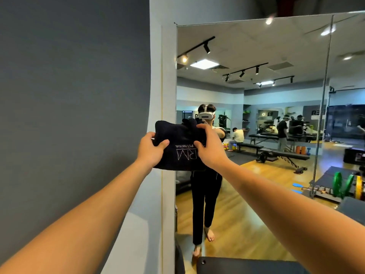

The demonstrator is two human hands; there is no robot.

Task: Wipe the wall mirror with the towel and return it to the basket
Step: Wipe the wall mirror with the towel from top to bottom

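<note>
A dark navy towel (pixel 178 147) with white lettering is held up in front of me at the left edge of the wall mirror (pixel 256 119). My left hand (pixel 151 148) grips its left end, thumb over the front. My right hand (pixel 209 147) grips its right side, fingers curled over the top edge. The towel is bunched and overlaps the mirror's left edge and the pale wall strip beside it. Whether it touches the glass I cannot tell. No basket is in view.
A dark grey wall (pixel 69 115) fills the left. The mirror reflects a gym with wooden floor, benches, weight plates and other people. A dark padded object (pixel 246 265) sits low in front of the mirror, near my right forearm.
</note>
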